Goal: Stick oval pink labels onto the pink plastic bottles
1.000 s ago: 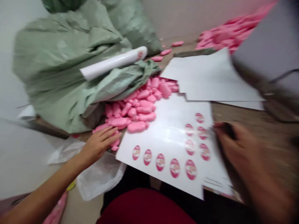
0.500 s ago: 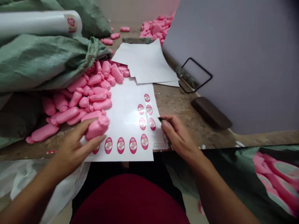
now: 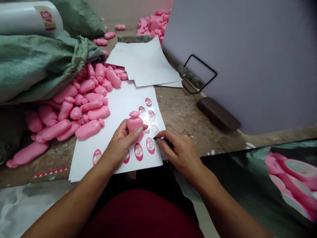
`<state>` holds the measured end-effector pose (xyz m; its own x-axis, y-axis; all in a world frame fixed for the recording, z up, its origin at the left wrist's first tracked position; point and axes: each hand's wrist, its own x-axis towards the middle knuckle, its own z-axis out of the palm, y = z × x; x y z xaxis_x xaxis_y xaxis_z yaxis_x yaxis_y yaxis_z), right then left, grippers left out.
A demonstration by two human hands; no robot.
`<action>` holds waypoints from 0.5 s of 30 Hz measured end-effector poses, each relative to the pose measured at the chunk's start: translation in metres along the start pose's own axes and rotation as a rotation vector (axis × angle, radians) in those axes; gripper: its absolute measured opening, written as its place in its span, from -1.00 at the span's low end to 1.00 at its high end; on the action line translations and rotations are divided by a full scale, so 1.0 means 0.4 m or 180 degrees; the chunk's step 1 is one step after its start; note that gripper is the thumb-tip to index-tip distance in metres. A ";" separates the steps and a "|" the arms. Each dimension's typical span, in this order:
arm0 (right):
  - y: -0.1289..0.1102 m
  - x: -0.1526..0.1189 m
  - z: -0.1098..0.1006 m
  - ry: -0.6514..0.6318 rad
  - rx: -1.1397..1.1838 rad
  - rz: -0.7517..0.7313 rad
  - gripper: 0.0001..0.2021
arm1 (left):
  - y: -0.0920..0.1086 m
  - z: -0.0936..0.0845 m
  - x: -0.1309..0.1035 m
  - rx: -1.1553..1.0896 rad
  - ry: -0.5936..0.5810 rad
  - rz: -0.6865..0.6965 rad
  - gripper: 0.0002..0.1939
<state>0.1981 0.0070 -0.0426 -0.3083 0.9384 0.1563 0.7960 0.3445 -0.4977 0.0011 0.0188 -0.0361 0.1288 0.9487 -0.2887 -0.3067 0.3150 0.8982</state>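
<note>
A pink bottle (image 3: 135,123) stands nearly upright in my left hand (image 3: 123,142), whose fingers wrap round it above the sticker sheet (image 3: 116,105). My right hand (image 3: 173,145) pinches a small dark pointed tool (image 3: 156,138), its tip beside the sheet's oval stickers near the right edge. Pink and white oval stickers, one of them (image 3: 150,145) just left of the tool tip, run along the sheet's front and right side. Some of the front ones are partly covered by my left hand. Many pink bottles (image 3: 91,128) lie heaped left of the sheet.
Blank white sheets (image 3: 146,62) lie behind the stickers. A green sack (image 3: 39,66) and a white roll (image 3: 27,18) are at the left. A dark oblong object (image 3: 218,113) and a black wire frame (image 3: 215,74) are on the right, beside a large grey panel (image 3: 242,59).
My left hand has brought the pink bottle rightward over the stickers and turned it more upright. My right hand has moved slightly left and down with the tool. The camera view has shifted.
</note>
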 end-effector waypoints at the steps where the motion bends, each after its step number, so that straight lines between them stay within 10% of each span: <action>1: 0.004 0.001 -0.001 -0.0008 0.0030 0.0041 -0.84 | 0.003 -0.001 0.003 0.0015 -0.0005 -0.0041 -0.70; 15: -0.001 0.025 -0.002 -0.0031 -0.0178 -0.0240 -0.82 | 0.030 -0.004 0.014 -0.0066 0.0077 -0.0437 -0.65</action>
<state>0.1954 0.0163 -0.0402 -0.3734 0.9094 0.1830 0.7981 0.4155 -0.4364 -0.0032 0.0281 -0.0273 0.1480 0.8970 -0.4165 -0.3071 0.4420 0.8428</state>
